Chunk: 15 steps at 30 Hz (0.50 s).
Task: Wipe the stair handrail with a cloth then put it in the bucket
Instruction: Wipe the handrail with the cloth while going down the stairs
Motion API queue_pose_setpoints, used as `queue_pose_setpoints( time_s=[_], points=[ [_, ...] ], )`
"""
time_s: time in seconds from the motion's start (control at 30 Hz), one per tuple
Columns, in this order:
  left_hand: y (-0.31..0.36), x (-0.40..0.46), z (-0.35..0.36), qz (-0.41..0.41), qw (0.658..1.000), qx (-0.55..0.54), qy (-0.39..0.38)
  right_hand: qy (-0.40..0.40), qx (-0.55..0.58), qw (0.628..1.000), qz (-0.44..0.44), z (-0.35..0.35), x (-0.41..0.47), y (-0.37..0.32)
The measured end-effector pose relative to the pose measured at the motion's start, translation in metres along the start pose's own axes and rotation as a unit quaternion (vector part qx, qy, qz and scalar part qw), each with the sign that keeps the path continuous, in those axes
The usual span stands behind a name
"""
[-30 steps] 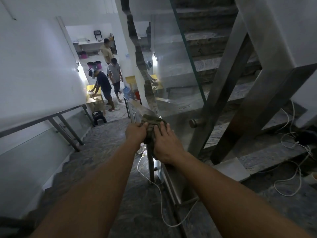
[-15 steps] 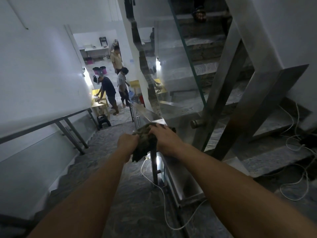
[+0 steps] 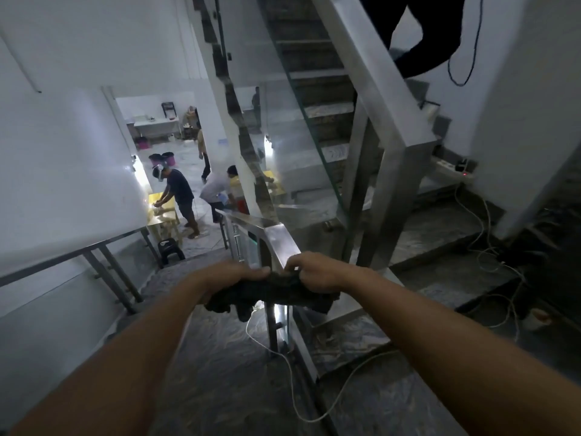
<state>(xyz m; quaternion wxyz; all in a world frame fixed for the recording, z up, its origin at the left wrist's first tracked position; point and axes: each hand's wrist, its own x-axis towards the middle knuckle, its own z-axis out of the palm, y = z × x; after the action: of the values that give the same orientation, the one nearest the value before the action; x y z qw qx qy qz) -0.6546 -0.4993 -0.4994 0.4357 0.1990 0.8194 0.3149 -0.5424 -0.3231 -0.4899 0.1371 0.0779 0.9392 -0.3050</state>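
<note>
The cloth [image 3: 270,292] hung stretched between the person's two hands, a dark, bunched strip whose long axis ran left to right, square across the handrail [image 3: 279,242] rather than along it. The left hand [image 3: 234,276] had its fingers curled shut around the left end, thumb pointing right along the top; the right hand [image 3: 317,273] pinched the right end, fingers bent and closed into the fabric, with a loose flap trailing past it toward the right.

The shiny steel rail came up from the lower flight on the far side and passed under the middle of the cloth, so the cloth draped over it near its corner, with one hand to each side of the metal. I could not tell whether the cloth actually pressed on the rail's top face or sat just above it; the hands hid the contact.

To my eye the wiping was under way, and the next stroke turned on that crossing: the rail ran near to far, the cloth lay crosswise, so both hands would have to travel together along the rail. Neither hand looked nearer the metal than the other.

No bucket stood close by; two dark pink-rimmed tubs [image 3: 163,158] sat well apart on the floor below.
</note>
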Motion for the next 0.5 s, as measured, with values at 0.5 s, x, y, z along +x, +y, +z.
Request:
queue_pose_setpoints(
  time_s=[0.5],
  points=[
    [0.073, -0.051, 0.068, 0.183, 0.968, 0.161, -0.057, 0.104, 0.073, 0.986, 0.11, -0.039, -0.159, 0.054]
  ],
)
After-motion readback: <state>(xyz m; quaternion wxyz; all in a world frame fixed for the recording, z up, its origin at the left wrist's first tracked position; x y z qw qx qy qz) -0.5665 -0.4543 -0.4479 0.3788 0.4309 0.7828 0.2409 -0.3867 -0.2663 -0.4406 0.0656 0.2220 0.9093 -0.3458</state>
